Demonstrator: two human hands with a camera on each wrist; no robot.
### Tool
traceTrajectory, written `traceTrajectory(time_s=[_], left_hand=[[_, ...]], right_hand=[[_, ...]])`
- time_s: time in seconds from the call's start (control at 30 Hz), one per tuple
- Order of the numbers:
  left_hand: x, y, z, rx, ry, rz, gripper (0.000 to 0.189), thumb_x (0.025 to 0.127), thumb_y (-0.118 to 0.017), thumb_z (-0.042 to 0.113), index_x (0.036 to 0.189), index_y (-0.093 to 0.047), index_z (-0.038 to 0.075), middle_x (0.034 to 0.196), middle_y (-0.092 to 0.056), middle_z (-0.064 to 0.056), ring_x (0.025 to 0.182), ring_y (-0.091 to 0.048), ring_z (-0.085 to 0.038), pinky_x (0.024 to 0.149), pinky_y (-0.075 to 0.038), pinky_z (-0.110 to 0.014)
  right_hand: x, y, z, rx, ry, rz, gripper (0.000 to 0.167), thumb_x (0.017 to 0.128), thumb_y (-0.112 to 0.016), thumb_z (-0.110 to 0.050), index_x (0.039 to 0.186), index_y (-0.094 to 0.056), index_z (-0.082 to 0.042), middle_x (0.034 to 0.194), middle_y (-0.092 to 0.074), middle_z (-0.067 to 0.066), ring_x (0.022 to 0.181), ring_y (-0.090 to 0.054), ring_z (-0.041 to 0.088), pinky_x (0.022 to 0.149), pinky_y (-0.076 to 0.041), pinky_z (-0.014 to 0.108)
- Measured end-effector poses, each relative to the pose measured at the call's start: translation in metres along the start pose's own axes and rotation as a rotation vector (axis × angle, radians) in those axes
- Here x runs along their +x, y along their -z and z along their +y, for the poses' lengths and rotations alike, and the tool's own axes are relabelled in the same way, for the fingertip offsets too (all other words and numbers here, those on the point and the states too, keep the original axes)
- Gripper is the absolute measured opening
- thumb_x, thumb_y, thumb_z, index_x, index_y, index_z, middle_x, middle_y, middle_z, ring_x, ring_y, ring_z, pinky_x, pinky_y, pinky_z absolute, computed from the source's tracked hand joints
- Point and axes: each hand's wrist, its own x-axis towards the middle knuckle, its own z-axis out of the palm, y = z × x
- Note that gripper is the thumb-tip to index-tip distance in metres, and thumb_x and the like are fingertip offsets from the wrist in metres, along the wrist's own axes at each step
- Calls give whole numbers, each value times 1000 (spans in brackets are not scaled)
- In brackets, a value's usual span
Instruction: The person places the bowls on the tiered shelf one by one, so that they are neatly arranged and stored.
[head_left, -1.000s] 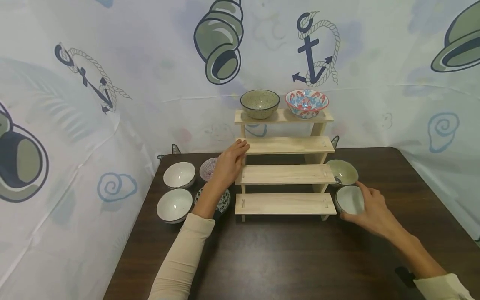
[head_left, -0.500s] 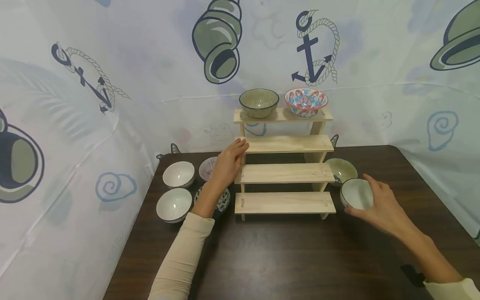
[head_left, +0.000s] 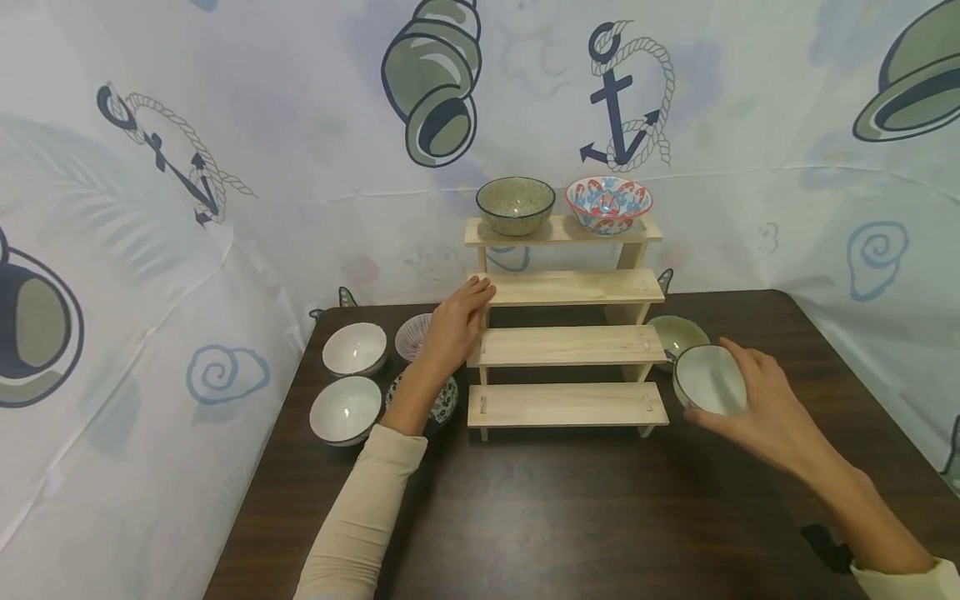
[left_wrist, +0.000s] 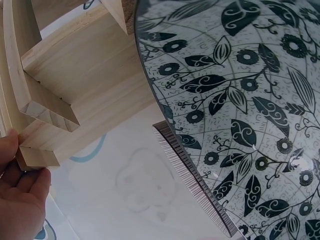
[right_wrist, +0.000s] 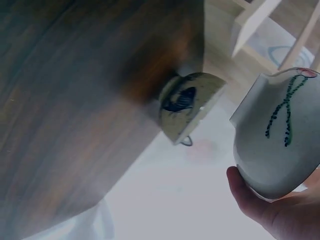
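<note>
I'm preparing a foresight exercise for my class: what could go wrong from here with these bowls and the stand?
The right fingers hold the tilted white bowl off the table from one side, so it might slip. It could also clip the nearby green bowl. And if the left fingers jolt the wooden stand they grip, the speckled bowl and red-rimmed bowl on top may fall.

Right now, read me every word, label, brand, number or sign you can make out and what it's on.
None can be read.
Backdrop: drawings only.
Black-and-white bowl: leaf and flower pattern; tiny squiggles between, too small to read.
Held white bowl: green dotted motif, no lettering shows.
Green bowl: blurred blue motif, no lettering shows.
</note>
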Motion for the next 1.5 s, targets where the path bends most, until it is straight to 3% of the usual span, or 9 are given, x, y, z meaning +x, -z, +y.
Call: traceTrajectory(time_s=[0.7, 1.03, 1.5], left_hand=[[-1, -1, -1, 2, -15, 9, 36, 108, -53, 9, 141, -63, 4, 153, -55, -14, 150, -44, -30, 123, -37, -47], [-1, 0, 0, -2, 13, -1, 36, 109, -51, 12, 143, -62, 5, 154, -55, -11, 151, -43, -27, 124, -36, -46], [0, -1, 0, 2, 10, 5, 36, 108, -52, 10, 143, -62, 6, 154, -55, -10, 151, -43, -27, 124, -36, -46]], right_hand=[[0, 29, -39, 20, 63, 36, 107, 75, -89, -51, 160, -38, -10, 151, -37, 31, 125, -42, 49, 80, -45, 64], [7, 39, -61, 44, 96, 54, 106, 75, -89, -50, 161, -37, -17, 154, -37, 27, 129, -41, 47, 84, -42, 66], [20, 42, -90, 81, 157, 119, 100, 73, -93, -44, 155, -45, -16, 150, -42, 21, 126, -44, 40, 86, -45, 59]])
